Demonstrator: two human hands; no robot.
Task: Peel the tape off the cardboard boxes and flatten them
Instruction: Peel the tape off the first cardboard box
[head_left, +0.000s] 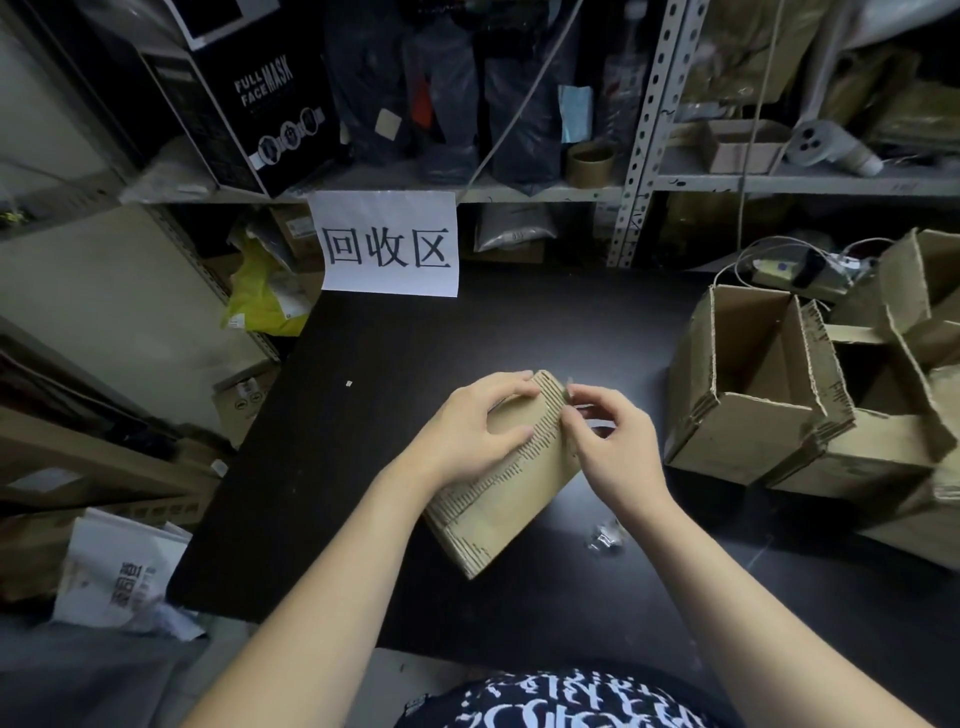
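1 flat box (511, 499) sits mid-table (415, 338), left hand (467, 431) curled over its top-left edge, right hand (613, 447) pinching clear tape (570, 391) at the top corner. Bare tabletop runs left & back. At least 3 open boxes (748, 395) crowd the rt edge, w/ 1 tape wad (602, 538) near the flat box.

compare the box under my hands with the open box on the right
The flat box lies collapsed, the right hand pinching tape at its corner; the open box stands upright, hollow, untouched. The flat box looks smaller than the open box. Both are brown corrugated cardboard.
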